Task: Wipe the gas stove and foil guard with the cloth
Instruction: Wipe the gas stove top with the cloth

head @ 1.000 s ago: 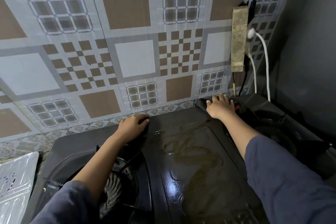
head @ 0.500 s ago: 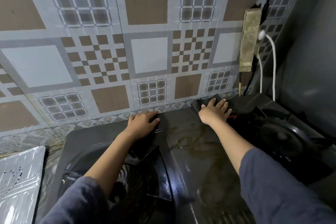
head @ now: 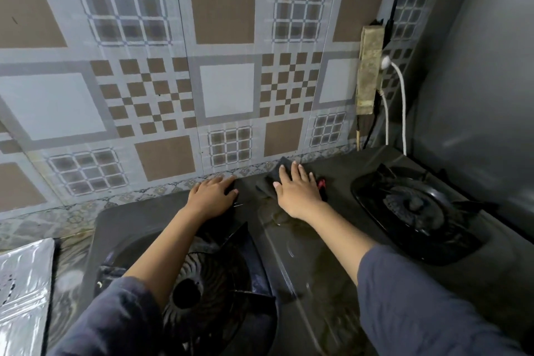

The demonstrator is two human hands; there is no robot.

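Observation:
A black two-burner gas stove [head: 318, 274] fills the lower view, its middle panel wet and streaked brown. My right hand [head: 297, 192] presses flat, fingers straight, on a dark cloth [head: 270, 182] at the stove's back edge near the middle. A bit of red shows at the cloth's right side. My left hand [head: 212, 195] rests on the stove's back edge just left of the cloth, fingers slightly bent, holding nothing. A shiny foil guard [head: 21, 292] lies at the far left beside the stove.
The left burner [head: 202, 286] sits under my left forearm, the right burner [head: 413, 205] at the right. A patterned tiled wall [head: 228, 89] stands right behind the stove. A power strip [head: 368, 72] with white cables [head: 403, 113] hangs at the back right, beside a grey side wall [head: 479, 81].
My right hand has slid the cloth leftwards along the stove's back edge, closer to my left hand. The left hand has stayed on the back edge.

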